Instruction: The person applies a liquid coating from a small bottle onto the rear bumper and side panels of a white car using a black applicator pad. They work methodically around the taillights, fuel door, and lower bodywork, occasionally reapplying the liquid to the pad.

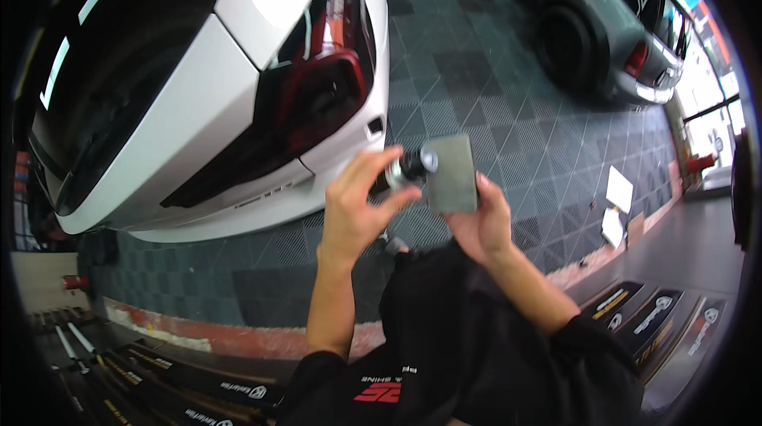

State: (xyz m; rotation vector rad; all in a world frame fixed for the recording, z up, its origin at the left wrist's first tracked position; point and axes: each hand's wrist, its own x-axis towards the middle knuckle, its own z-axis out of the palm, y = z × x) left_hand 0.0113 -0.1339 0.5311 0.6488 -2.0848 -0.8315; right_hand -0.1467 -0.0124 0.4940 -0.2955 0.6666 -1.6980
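My left hand (pixel 355 202) is closed around a small dark bottle (pixel 408 165) with a pale band, its fingers and thumb on either side. The bottle is tipped, with its mouth end toward a grey rectangular pad (pixel 452 176). My right hand (pixel 486 226) grips that pad from below and along its right edge, broad face turned up to me. Bottle end and pad are very close; whether they touch I cannot tell. Just beyond my left hand is the rear corner of a white car (pixel 214 100) with a dark red tail light (pixel 329 80).
A grey car (pixel 591 37) stands at the far right on the dark tiled floor (pixel 444 53). Long black boxes (pixel 651 319) lie at the lower right, and more black boxes (pixel 198 374) at the lower left. White sheets (pixel 619 190) rest near the red floor edge.
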